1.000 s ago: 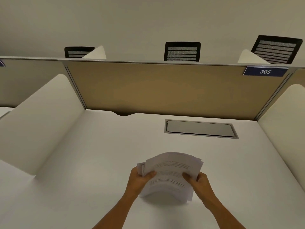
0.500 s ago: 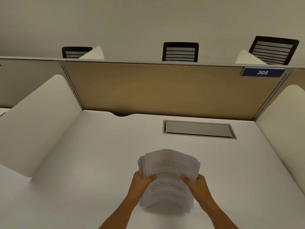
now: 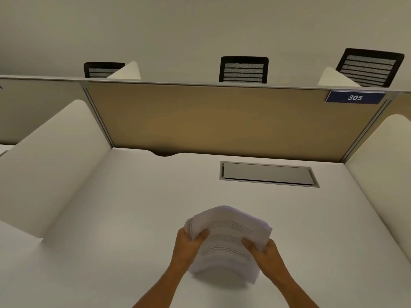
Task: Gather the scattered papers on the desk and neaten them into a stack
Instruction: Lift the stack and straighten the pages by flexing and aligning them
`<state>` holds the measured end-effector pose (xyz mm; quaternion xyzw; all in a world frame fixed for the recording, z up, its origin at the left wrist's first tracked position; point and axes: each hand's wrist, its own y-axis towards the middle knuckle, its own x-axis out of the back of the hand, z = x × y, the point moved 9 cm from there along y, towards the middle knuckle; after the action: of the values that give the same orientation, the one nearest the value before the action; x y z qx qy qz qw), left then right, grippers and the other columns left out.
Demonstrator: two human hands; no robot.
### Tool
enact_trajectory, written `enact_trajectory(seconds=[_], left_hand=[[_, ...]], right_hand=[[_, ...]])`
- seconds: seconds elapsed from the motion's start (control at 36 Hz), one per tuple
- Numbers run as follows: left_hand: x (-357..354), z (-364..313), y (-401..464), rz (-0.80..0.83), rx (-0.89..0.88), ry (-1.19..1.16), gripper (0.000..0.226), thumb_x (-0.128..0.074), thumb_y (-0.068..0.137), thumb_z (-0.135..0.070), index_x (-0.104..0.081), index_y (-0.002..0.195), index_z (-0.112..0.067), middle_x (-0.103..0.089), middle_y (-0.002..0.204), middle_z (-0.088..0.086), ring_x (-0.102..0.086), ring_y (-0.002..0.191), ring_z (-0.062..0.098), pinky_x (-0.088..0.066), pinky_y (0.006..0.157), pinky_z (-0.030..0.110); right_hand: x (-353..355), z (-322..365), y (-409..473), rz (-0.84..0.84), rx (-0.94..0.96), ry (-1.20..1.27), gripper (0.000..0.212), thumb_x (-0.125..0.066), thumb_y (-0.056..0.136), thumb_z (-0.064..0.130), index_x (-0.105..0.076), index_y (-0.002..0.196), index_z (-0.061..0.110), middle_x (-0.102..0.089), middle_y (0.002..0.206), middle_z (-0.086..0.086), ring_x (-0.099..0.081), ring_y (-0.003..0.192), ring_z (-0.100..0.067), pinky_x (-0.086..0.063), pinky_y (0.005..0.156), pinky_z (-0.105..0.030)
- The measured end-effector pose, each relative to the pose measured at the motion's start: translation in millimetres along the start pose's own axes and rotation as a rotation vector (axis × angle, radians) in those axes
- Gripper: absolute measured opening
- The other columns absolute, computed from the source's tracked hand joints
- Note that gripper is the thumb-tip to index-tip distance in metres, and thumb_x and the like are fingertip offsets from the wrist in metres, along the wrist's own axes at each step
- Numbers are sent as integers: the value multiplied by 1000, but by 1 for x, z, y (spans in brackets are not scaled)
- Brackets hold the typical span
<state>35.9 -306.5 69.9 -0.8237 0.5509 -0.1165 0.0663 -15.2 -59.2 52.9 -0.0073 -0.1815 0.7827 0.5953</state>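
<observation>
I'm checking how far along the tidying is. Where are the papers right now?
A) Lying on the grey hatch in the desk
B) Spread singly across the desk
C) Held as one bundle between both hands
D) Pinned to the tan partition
C: the papers form one bundle that the left hand and the right hand grip at its two sides, thumbs on the top sheet, over the desk.

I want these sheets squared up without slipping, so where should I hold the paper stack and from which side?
Grip the paper stack by its two side edges, one hand from each side, as the left hand and right hand do now: thumbs on top, fingers underneath. The sheets stand tilted above the desk, fanned at the top and sagging at the bottom, so grip at mid-height.
</observation>
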Motion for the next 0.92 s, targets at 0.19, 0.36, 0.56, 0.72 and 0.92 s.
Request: enact_trajectory(seconds=[0.19, 0.36, 0.56, 0.72, 0.92], left_hand=[[9, -12, 0, -70, -59, -37, 22, -78, 78, -12, -69, 94, -26, -75, 81, -6, -71, 77, 7, -59, 64, 23], [1, 16, -3, 6, 62, -8, 27, -80, 75, -30, -69, 99, -30, -75, 93, -5, -71, 89, 14, -60, 70, 26], [-6, 20, -4, 20, 130, -2, 21, -74, 82, -29, -70, 103, -27, -75, 92, -7, -70, 85, 9, -56, 63, 19], [-18, 29, -5, 122, 204, 3, 25, -71, 85, -24, -68, 111, -22, -73, 99, -4, -68, 92, 10, -54, 62, 15], [3, -4, 10, 43, 38, -8, 39, -80, 75, -30, -63, 110, -28, -73, 103, 2, -73, 85, 15, -60, 64, 26]], right_hand=[[-1, 20, -6, -19, 61, 60, 28, -73, 87, 15, -69, 106, 35, -76, 97, 13, -71, 90, -3, -59, 72, -23], [-12, 0, -8, 7, -46, 56, 22, -78, 82, 23, -72, 103, 26, -78, 94, 4, -74, 84, -9, -60, 69, -25], [-14, -4, -3, -28, -68, 16, 11, -75, 85, 19, -72, 92, 28, -78, 85, 4, -74, 80, -14, -60, 65, -24], [-16, -18, 4, -42, -88, -54, 12, -68, 90, 31, -70, 97, 22, -76, 92, -6, -73, 84, -23, -63, 76, -39], [-6, 5, 9, 10, -21, -237, 5, -64, 92, 31, -67, 94, 28, -74, 88, 6, -72, 78, -15, -60, 64, -24]])
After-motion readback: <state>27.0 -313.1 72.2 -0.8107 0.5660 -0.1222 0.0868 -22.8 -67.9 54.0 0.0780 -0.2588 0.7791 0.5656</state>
